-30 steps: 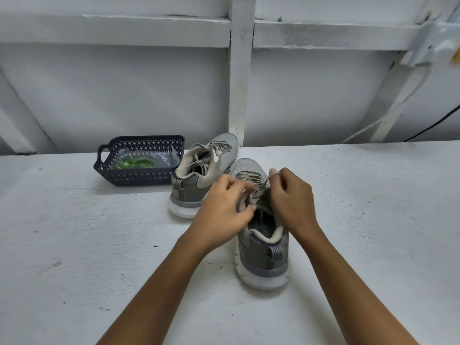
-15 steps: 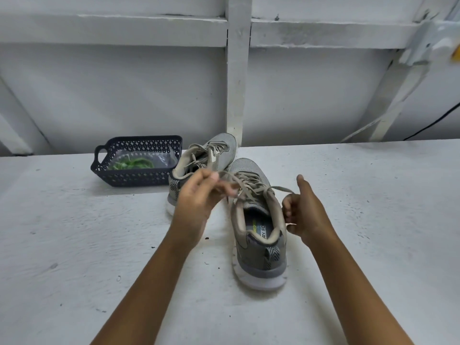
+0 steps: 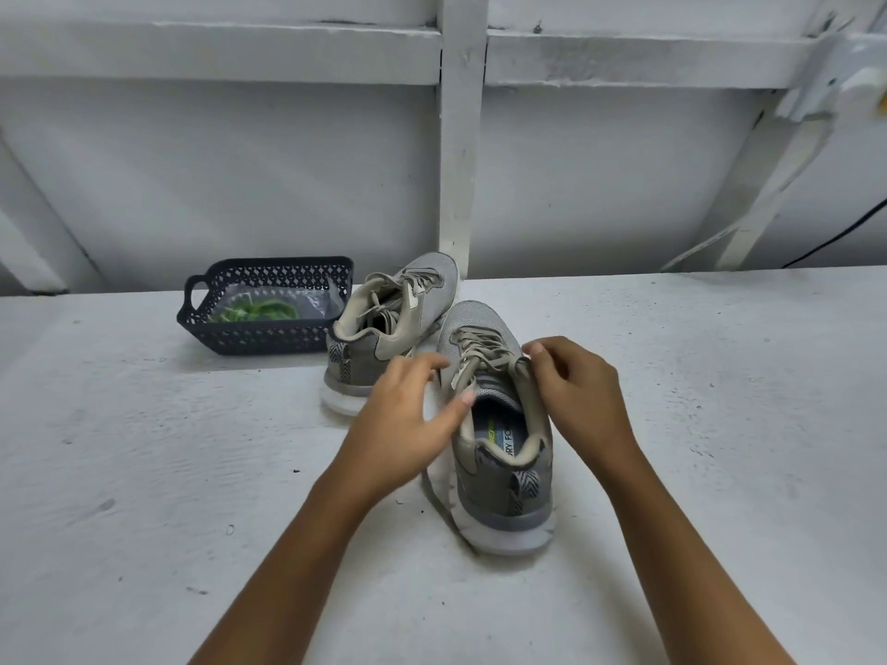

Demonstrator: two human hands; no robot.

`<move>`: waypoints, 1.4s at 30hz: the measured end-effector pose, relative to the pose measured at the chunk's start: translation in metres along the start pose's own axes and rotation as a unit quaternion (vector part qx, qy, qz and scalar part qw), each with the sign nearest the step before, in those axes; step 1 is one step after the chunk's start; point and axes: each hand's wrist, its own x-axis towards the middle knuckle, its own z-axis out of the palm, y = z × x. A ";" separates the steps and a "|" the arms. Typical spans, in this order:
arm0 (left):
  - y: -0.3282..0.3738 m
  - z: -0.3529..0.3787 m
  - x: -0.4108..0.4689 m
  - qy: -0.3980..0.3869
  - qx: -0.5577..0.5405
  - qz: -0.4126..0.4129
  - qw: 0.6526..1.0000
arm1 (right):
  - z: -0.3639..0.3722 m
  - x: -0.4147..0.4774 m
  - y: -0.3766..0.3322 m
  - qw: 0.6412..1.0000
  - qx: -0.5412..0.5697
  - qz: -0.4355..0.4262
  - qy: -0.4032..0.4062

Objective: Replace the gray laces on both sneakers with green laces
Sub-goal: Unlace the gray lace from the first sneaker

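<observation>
On the white bench (image 3: 144, 472) our right grip (image 3: 578, 400) pinches the gray mesh sneaker's (image 3: 504, 501) gray lace (image 3: 480, 348), left grip (image 3: 408, 422) spread; yanking could snag it.

Setting: a plain workshop-type bench station. You work at a rough, white-painted benchtop (image 3: 144, 472), its coat scuffed, brush-marked and speckled with dark flecks. Behind it you face a white panel wall (image 3: 240, 184) framed in painted timber: an upright post (image 3: 461, 136), a horizontal rail (image 3: 216, 50) with flaking paint, and a diagonal brace (image 3: 763, 184) at either side. A black cable (image 3: 845, 230) crosses the wall at your far right.
</observation>
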 end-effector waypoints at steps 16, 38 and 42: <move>0.012 0.034 0.007 0.030 -0.175 -0.125 0.976 | -0.011 0.010 0.003 0.993 -0.023 0.012 -0.118; 0.009 0.037 0.006 0.039 -0.214 -0.129 0.967 | -0.020 0.024 0.001 0.953 0.215 0.167 -0.136; 0.008 0.038 0.006 0.038 -0.219 -0.129 0.966 | -0.020 0.022 0.001 0.944 0.230 0.191 -0.143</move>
